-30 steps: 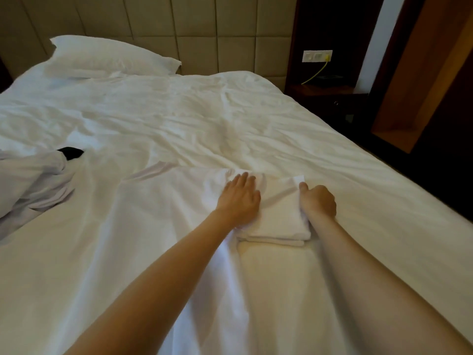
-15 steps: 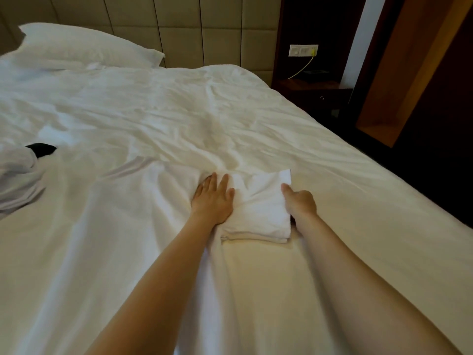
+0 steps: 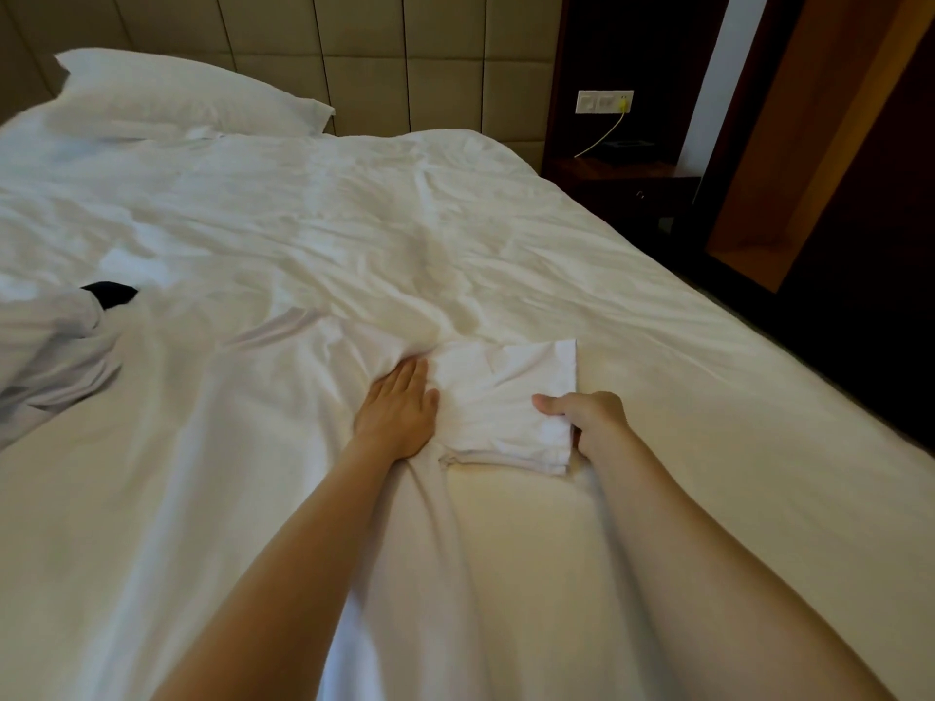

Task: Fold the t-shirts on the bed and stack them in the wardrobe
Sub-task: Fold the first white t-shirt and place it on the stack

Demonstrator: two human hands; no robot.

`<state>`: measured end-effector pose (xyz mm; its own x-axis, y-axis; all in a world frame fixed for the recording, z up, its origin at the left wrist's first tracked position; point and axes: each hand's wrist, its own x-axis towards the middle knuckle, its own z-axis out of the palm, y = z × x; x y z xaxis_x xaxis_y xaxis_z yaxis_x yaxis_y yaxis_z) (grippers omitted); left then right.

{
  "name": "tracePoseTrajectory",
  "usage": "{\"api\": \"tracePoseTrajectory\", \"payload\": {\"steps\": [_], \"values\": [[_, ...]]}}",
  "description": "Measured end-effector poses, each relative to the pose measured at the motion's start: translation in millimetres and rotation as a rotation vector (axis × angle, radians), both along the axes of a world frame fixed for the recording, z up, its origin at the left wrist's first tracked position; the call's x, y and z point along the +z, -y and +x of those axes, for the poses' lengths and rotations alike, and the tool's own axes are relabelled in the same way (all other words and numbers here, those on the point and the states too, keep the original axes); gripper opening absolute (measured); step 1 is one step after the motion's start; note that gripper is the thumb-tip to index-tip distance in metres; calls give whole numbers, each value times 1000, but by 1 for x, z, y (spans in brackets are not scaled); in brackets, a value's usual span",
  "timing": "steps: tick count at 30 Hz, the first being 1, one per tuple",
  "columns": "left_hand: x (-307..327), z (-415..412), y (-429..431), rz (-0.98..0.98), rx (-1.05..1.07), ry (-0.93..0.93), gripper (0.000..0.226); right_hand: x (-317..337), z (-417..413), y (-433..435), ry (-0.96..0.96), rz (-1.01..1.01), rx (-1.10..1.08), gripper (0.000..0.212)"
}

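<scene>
Shirt, folded, toward bed's right edge: right hand is pinching its right side, left hand is lying flat, seemingly on its left edge, needing level lifting.

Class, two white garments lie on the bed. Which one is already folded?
The folded t-shirt between the left hand and right hand; the crumpled garment at the left edge lies unfolded.
</scene>
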<state>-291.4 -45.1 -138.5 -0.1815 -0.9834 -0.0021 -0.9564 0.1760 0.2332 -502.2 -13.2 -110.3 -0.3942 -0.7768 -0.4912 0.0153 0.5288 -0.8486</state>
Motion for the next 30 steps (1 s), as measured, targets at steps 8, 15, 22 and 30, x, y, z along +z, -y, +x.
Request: {"api": "tracePoseTrajectory", "payload": {"steps": [8, 15, 22, 30], "values": [[6, -11, -14, -117, 11, 51, 55, 9, 9, -11, -42, -150, 4, 27], [48, -32, -28, 210, 359, -1676, 45, 65, 41, -4, 207, -364, 242, 41], [78, 27, -28, 589, 237, -2172, 76, 102, 130, -2, 186, -399, 656, 25], [52, 111, -40, 455, 596, -1671, 26, 50, 195, 2, -182, -461, 603, 34]]}}
